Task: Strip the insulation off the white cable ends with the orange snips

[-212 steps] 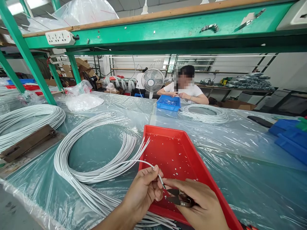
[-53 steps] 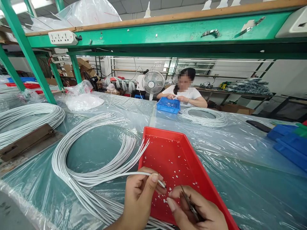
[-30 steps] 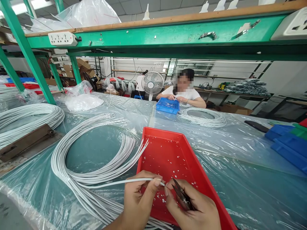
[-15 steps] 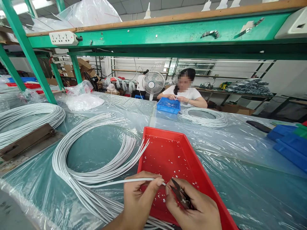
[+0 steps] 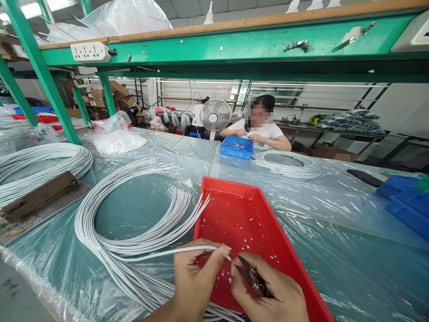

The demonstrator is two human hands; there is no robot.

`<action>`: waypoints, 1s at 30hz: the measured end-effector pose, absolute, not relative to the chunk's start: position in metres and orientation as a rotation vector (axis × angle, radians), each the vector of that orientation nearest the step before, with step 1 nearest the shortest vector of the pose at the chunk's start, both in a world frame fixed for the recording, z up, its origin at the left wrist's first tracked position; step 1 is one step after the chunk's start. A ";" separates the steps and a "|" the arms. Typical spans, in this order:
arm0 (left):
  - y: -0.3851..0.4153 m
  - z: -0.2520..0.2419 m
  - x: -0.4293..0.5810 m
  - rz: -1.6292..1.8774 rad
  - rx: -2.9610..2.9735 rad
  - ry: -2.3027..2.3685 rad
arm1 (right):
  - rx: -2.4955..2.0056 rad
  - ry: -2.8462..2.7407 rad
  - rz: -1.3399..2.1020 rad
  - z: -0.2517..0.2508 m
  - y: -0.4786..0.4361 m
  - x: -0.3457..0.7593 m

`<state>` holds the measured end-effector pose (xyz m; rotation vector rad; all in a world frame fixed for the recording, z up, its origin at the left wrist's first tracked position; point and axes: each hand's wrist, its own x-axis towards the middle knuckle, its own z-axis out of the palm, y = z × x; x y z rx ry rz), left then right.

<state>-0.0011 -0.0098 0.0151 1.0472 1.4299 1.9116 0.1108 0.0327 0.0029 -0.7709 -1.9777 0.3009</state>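
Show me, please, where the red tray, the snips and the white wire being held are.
red tray [image 5: 268, 232], head view, bare floor.
snips [image 5: 250, 273], head view, dark blades.
white wire [image 5: 161, 253], head view, stretch left of the thumb.

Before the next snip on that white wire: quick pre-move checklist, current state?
1. Left hand pinches the white wire near its end: ok.
2. Right hand holds the snips: ok.
3. Blades apart: ok.
4. Wire end between the blades: cannot tell, too small.
5. Wire end over the red tray: ok.
6. Wire bundle away from the blades: ok.
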 end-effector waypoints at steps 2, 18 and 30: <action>-0.009 0.017 0.000 1.912 1.017 1.435 | -0.761 -1.980 0.311 0.002 0.032 0.111; -0.002 0.023 -0.006 1.816 0.714 1.327 | -0.570 -2.166 0.141 0.003 0.040 0.124; -0.006 0.020 -0.006 1.764 0.869 1.165 | -1.028 -2.123 0.170 0.017 0.075 0.138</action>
